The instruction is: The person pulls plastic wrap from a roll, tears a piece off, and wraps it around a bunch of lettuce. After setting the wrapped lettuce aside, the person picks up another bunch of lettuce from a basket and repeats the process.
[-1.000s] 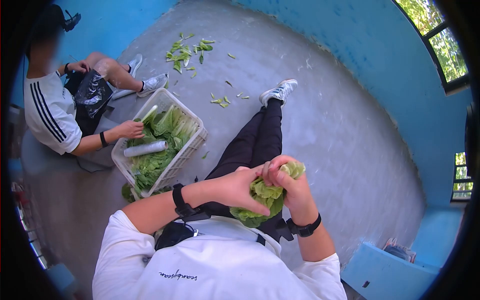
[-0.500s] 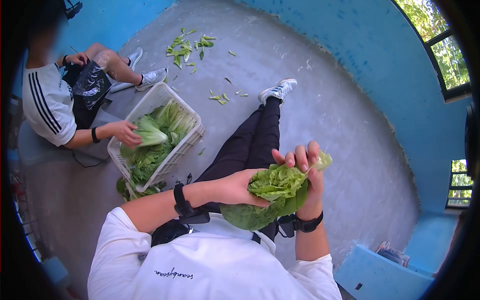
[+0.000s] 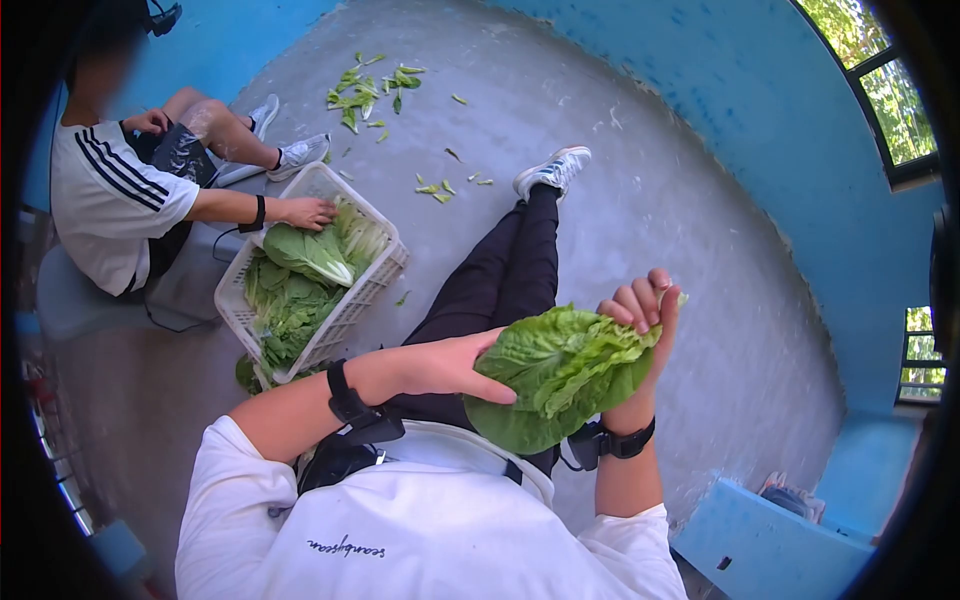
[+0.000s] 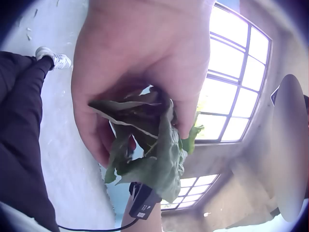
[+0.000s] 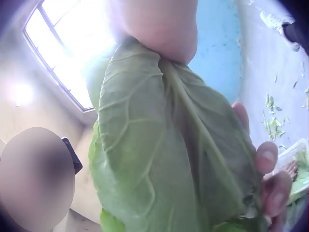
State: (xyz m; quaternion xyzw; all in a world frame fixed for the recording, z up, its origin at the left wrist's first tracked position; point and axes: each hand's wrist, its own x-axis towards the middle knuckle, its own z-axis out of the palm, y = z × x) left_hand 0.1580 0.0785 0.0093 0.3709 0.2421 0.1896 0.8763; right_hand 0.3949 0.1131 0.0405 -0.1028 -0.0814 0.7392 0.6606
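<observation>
A head of leafy lettuce [image 3: 565, 370] lies sideways between my two hands, above my lap. Its loose leaf ends are in my left hand [image 3: 440, 365], thumb over the top and fingers underneath. In the left wrist view that hand [image 4: 145, 72] curls round the dark leaf edges [image 4: 154, 159]. At the pale stem end, my right hand [image 3: 645, 325] grips the head with bent fingers. One broad leaf [image 5: 140, 130] fills most of the right wrist view, below the right palm [image 5: 157, 29], with left-hand fingertips [image 5: 266, 157] at its edge.
A white plastic crate [image 3: 350, 318] full of greens stands at my left. Another person [image 3: 115, 200] sits beside it, one hand [image 3: 305, 213] on a leafy head [image 3: 310, 255] there. Torn leaves [image 3: 355, 95] lie on the concrete floor [image 3: 700, 270]. A blue ledge [image 3: 770, 530] is at right.
The lettuce has turned and spread, its broad leaves now facing up. My right hand has moved right and up with the stem end. The other person's hand has moved further over the crate.
</observation>
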